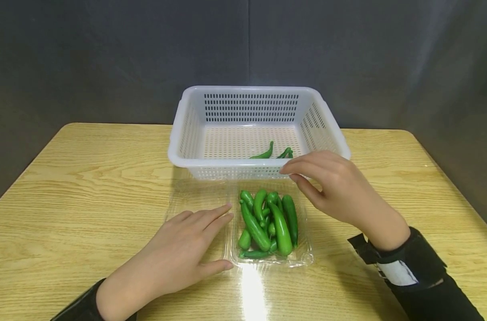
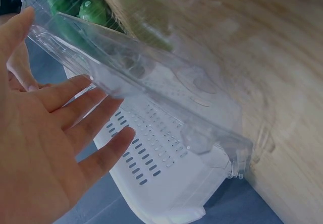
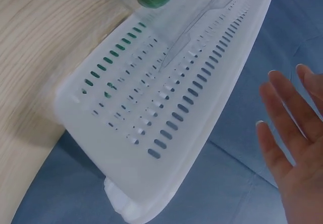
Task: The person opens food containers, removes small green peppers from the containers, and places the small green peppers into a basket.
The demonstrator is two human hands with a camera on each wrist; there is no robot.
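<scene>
A clear plastic clamshell container (image 1: 307, 260) lies open on the table, its base filled with several long, smooth green vegetables (image 1: 282, 236), some curved. To its left spreads the flat transparent lid (image 1: 199, 192). My left hand (image 1: 183, 249) is over the lid with fingers spread, fingertips right at the hinge side of the base. In the left wrist view, the fingers (image 2: 83, 123) look straight beside the clear plastic edge. My right hand (image 1: 336, 187) is raised by the front right rim of the white basket, fingers loosely bent and holding nothing visible.
Behind the container stands a white perforated basket (image 1: 251, 90). A few green vegetables (image 1: 264, 154) lie inside near its front wall, partly hidden by the rim. The wooden table (image 1: 87, 187) ends at a dark grey backdrop (image 1: 127, 58).
</scene>
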